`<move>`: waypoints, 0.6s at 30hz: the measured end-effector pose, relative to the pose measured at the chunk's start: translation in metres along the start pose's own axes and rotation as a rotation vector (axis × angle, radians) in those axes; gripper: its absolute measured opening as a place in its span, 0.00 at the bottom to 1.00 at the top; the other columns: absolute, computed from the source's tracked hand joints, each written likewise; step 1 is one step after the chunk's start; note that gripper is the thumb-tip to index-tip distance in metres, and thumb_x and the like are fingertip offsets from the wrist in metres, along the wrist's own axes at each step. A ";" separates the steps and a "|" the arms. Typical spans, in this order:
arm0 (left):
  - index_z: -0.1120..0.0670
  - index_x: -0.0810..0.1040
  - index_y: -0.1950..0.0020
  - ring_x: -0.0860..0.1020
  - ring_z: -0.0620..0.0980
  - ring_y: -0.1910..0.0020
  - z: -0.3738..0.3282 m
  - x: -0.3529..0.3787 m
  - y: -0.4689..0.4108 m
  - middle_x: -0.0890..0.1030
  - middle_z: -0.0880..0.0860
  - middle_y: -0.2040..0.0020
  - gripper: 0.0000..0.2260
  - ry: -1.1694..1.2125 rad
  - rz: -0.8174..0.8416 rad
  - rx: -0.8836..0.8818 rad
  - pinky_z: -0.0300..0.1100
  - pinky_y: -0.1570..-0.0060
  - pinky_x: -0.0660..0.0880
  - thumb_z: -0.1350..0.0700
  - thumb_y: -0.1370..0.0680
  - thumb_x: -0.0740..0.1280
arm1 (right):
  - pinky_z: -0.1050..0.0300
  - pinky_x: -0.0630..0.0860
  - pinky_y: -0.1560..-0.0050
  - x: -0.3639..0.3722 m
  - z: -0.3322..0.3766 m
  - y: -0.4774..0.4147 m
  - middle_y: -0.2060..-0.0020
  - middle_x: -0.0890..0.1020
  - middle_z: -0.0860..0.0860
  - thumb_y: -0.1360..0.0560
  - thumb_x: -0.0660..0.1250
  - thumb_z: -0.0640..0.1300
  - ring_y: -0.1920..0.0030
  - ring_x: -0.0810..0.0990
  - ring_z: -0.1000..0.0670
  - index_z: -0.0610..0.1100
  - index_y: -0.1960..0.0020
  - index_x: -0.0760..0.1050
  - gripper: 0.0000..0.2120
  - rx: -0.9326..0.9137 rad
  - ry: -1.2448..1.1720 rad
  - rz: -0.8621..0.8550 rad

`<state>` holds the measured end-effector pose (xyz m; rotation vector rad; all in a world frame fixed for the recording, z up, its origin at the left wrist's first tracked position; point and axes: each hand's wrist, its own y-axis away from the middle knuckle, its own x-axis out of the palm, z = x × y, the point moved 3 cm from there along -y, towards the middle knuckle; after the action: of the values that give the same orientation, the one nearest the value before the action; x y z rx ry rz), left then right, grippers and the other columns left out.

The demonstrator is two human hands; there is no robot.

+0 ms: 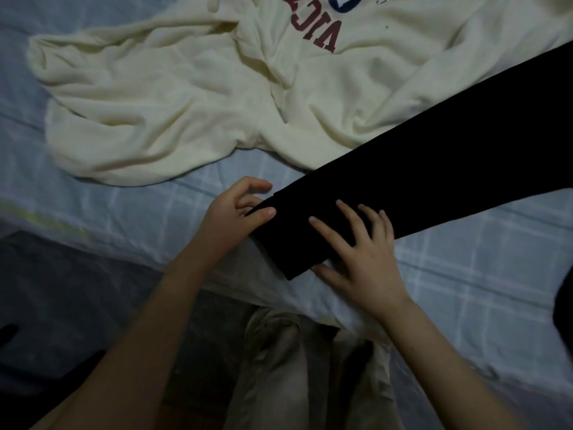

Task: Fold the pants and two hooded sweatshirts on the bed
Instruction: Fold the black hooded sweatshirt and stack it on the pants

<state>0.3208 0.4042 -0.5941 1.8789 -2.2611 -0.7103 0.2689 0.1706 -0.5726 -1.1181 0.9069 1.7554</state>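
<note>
Your left hand (231,212) pinches the near corner of the black garment (449,156). The thumb lies on top of the cloth's edge and the other fingers curl above and behind it. Your right hand (362,259) lies flat on the same end with its fingers (350,218) spread and straight. It presses the cloth down, and the thumb rests on the sheet just beside the hem.

The black garment runs as a long flat strip from your hands up to the right edge of the view, widening as it goes. Only this strip shows, so you cannot tell whether it is a pants leg or a sleeve. Its far part lies over the lower right of the cream hoodie (161,97). The hoodie is spread rumpled across the upper part of the bed (465,290), with red letters on its chest at the top and a drawstring (280,110) hanging across the folds.

The bed has a pale blue checked sheet. Another dark piece of cloth (564,305) shows at the right edge, too cut off to identify. Your legs in light trousers (273,367) stand against the bed's near edge, above a dark floor (62,290).
</note>
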 end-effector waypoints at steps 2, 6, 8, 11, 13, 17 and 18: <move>0.47 0.76 0.45 0.81 0.39 0.56 -0.005 0.002 0.002 0.83 0.42 0.59 0.12 0.012 0.039 0.030 0.31 0.52 0.76 0.58 0.26 0.70 | 0.30 0.58 0.27 0.002 0.008 -0.003 0.28 0.71 0.40 0.22 0.66 0.53 0.27 0.66 0.32 0.55 0.24 0.67 0.27 -0.115 -0.013 -0.009; 0.54 0.75 0.51 0.79 0.39 0.58 -0.011 -0.001 -0.001 0.79 0.46 0.60 0.10 -0.024 0.064 0.064 0.33 0.55 0.73 0.69 0.23 0.67 | 0.29 0.64 0.30 0.004 0.018 -0.002 0.30 0.74 0.38 0.19 0.58 0.41 0.27 0.67 0.30 0.54 0.25 0.68 0.23 -0.226 -0.121 0.000; 0.58 0.77 0.55 0.78 0.35 0.60 -0.013 -0.001 -0.003 0.79 0.48 0.60 0.11 -0.076 0.071 0.062 0.30 0.55 0.71 0.73 0.24 0.65 | 0.31 0.65 0.30 0.001 0.014 -0.001 0.31 0.74 0.36 0.20 0.59 0.36 0.29 0.69 0.31 0.52 0.27 0.69 0.23 -0.277 -0.174 -0.029; 0.59 0.80 0.55 0.78 0.34 0.60 -0.015 0.002 -0.005 0.81 0.47 0.60 0.11 -0.122 0.075 0.055 0.27 0.56 0.71 0.74 0.24 0.64 | 0.36 0.67 0.29 0.004 0.006 -0.003 0.33 0.75 0.35 0.21 0.61 0.33 0.30 0.72 0.33 0.48 0.32 0.70 0.20 -0.377 -0.187 -0.066; 0.59 0.80 0.54 0.78 0.33 0.60 -0.014 0.003 -0.005 0.81 0.47 0.59 0.11 -0.128 0.068 0.056 0.26 0.55 0.71 0.73 0.24 0.64 | 0.36 0.65 0.28 0.010 0.000 -0.003 0.33 0.77 0.38 0.20 0.60 0.35 0.29 0.70 0.34 0.44 0.33 0.76 0.17 -0.356 -0.311 -0.055; 0.57 0.80 0.51 0.78 0.32 0.57 -0.013 0.007 0.003 0.81 0.46 0.55 0.09 -0.154 0.054 0.081 0.26 0.53 0.70 0.70 0.24 0.68 | 0.54 0.57 0.23 0.015 -0.008 -0.003 0.32 0.73 0.58 0.19 0.64 0.42 0.24 0.65 0.52 0.48 0.28 0.72 0.19 -0.108 -0.637 -0.013; 0.54 0.80 0.50 0.78 0.33 0.58 -0.013 0.008 0.006 0.81 0.43 0.54 0.10 -0.170 0.047 0.092 0.26 0.55 0.70 0.68 0.25 0.71 | 0.58 0.55 0.23 0.016 -0.007 -0.004 0.32 0.73 0.59 0.20 0.66 0.47 0.24 0.65 0.54 0.49 0.28 0.72 0.20 -0.077 -0.646 -0.008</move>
<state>0.3182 0.3943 -0.5819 1.8636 -2.4724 -0.8008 0.2706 0.1704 -0.5899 -0.5272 0.4370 1.9776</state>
